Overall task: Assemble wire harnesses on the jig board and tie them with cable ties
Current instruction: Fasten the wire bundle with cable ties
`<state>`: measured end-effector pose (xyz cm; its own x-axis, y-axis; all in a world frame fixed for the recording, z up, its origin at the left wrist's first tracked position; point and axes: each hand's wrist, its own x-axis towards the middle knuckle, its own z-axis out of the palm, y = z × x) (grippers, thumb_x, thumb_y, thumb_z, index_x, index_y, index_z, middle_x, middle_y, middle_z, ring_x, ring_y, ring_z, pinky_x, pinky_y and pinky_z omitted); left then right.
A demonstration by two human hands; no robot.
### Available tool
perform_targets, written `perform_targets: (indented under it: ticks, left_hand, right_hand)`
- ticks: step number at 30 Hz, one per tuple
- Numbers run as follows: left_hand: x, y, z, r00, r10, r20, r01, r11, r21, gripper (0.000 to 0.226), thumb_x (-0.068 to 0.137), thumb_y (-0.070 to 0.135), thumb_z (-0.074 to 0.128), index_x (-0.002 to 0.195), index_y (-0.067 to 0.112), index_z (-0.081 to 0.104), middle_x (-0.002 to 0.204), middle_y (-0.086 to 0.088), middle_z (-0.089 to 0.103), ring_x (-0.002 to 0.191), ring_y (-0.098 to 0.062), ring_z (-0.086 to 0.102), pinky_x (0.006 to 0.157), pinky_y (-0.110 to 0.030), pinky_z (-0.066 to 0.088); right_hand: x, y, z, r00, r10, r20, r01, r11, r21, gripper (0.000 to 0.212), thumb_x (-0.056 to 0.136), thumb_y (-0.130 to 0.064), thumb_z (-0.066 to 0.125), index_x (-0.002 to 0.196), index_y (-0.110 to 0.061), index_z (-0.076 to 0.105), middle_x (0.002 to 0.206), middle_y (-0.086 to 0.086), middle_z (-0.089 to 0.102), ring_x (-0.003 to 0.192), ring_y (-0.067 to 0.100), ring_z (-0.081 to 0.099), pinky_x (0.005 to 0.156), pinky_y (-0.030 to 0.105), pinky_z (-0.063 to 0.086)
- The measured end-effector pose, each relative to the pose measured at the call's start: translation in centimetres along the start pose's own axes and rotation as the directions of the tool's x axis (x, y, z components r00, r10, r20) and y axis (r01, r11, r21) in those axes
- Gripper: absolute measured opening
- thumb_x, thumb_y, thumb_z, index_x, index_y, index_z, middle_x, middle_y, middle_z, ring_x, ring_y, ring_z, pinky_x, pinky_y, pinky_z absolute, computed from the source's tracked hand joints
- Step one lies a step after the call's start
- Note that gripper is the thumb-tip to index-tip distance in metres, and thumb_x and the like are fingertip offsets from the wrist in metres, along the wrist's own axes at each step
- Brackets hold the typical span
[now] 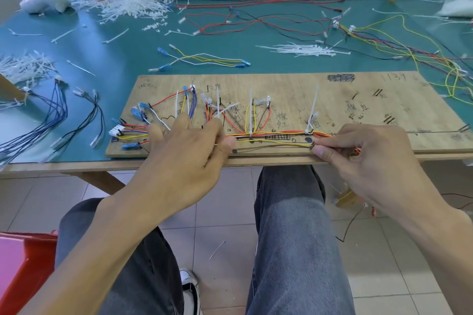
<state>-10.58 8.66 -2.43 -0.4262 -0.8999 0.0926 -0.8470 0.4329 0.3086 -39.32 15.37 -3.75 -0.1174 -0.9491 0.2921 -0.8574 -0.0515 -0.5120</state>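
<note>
Between left hand (189, 153), right hand (371, 158) grips: yellow wires (271, 141), taut.

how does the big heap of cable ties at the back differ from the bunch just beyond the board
The heap is larger and tangled, ties pointing every way; the bunch is smaller, ties lying roughly parallel. The heap has loose pieces scattered around it; the bunch stays compact. Both are white and lie on the green mat.

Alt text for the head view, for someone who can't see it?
The left hand and right hand pinch yellow wires taut between them along the near edge of a plywood jig board. White cable ties stand up from the wire bundle behind.
</note>
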Motion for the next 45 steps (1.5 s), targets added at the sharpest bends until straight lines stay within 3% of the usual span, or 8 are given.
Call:
perform_targets:
  ticks: [9,12,16,19,24,27,30,45]
  left_hand:
    - [0.3,0.0,0.3,0.997,-0.031,-0.072,0.016,0.979,-0.203,0.023,0.102,0.047,0.057,0.087,0.036,0.069,0.077,0.014,0.061,0.09,-0.016,0.054,0.084,-0.042,0.032]
    - [0.3,-0.3,0.1,0.985,-0.165,-0.056,0.115,0.857,-0.503,0.013,0.09,0.04,0.078,0.081,0.031,0.082,0.078,0.013,0.076,0.083,-0.011,0.07,0.081,-0.038,0.055]
    - [0.8,0.2,0.3,0.954,-0.286,-0.094,0.157,0.739,-0.655,0.009,0.084,0.03,0.084,0.075,0.031,0.083,0.073,0.017,0.076,0.073,0.0,0.071,0.067,-0.02,0.052]
    - [0.6,0.6,0.5,0.937,-0.32,-0.138,0.166,0.756,-0.633,0.012,0.083,0.03,0.086,0.072,0.033,0.081,0.07,0.019,0.075,0.071,-0.002,0.07,0.065,-0.023,0.053]
    - [-0.5,1.3,1.1,0.926,-0.319,-0.204,0.185,0.851,-0.491,0.019,0.085,0.035,0.084,0.069,0.036,0.075,0.067,0.012,0.067,0.077,-0.012,0.063,0.087,-0.061,0.051]
    - [-0.6,1.7,1.1,0.929,-0.313,-0.2,0.184,0.855,-0.485,0.025,0.089,0.041,0.068,0.069,0.027,0.069,0.084,0.021,0.062,0.092,-0.02,0.055,0.095,-0.062,0.043]
    - [-0.2,1.7,1.3,0.93,-0.316,-0.187,0.197,0.858,-0.474,0.031,0.09,0.043,0.053,0.067,0.024,0.061,0.066,0.009,0.052,0.094,-0.019,0.048,0.094,-0.064,0.042]
    - [0.2,0.8,2.1,0.967,-0.199,-0.161,0.168,0.967,-0.191,0.027,0.094,0.04,0.068,0.072,0.028,0.06,0.067,0.014,0.046,0.094,-0.018,0.038,0.085,-0.057,0.046]
  right_hand:
    - [-0.1,-0.4,-0.4,1.0,0.021,0.021,-0.022,0.999,0.031,0.009,0.089,-0.025,0.083,0.097,-0.022,0.086,0.072,-0.006,0.07,0.058,0.007,0.064,0.065,0.035,0.049]
    - [-0.1,-0.6,-0.5,0.999,0.034,0.021,-0.035,0.999,0.04,0.01,0.089,-0.024,0.083,0.097,-0.02,0.087,0.072,-0.003,0.07,0.056,0.009,0.063,0.064,0.043,0.052]
    - [-0.1,-0.6,-0.6,0.998,0.053,0.035,-0.055,0.997,0.062,0.011,0.089,-0.024,0.083,0.099,-0.019,0.086,0.073,-0.002,0.07,0.054,0.009,0.062,0.062,0.045,0.053]
    - [-0.1,-0.6,-0.7,0.997,0.06,0.042,-0.062,0.996,0.06,0.012,0.09,-0.024,0.083,0.1,-0.02,0.086,0.072,-0.002,0.07,0.055,0.009,0.062,0.062,0.044,0.053]
    - [-0.1,-0.5,-0.5,0.997,0.069,0.03,-0.071,0.996,0.06,0.011,0.089,-0.024,0.083,0.099,-0.021,0.086,0.072,-0.003,0.069,0.055,0.01,0.063,0.063,0.043,0.053]
    - [-0.2,-0.6,-0.5,0.997,0.072,0.028,-0.074,0.995,0.065,0.012,0.089,-0.024,0.083,0.1,-0.021,0.086,0.074,-0.002,0.071,0.056,0.012,0.064,0.062,0.044,0.053]
    - [-0.1,-0.7,-0.5,0.997,0.07,0.029,-0.072,0.995,0.07,0.012,0.089,-0.022,0.083,0.1,-0.019,0.086,0.074,0.001,0.071,0.057,0.014,0.065,0.062,0.044,0.052]
    - [0.2,-0.2,-0.5,0.996,0.068,0.054,-0.069,0.998,0.012,0.013,0.088,-0.03,0.083,0.101,-0.025,0.086,0.069,-0.01,0.068,0.066,0.008,0.063,0.067,0.02,0.044]
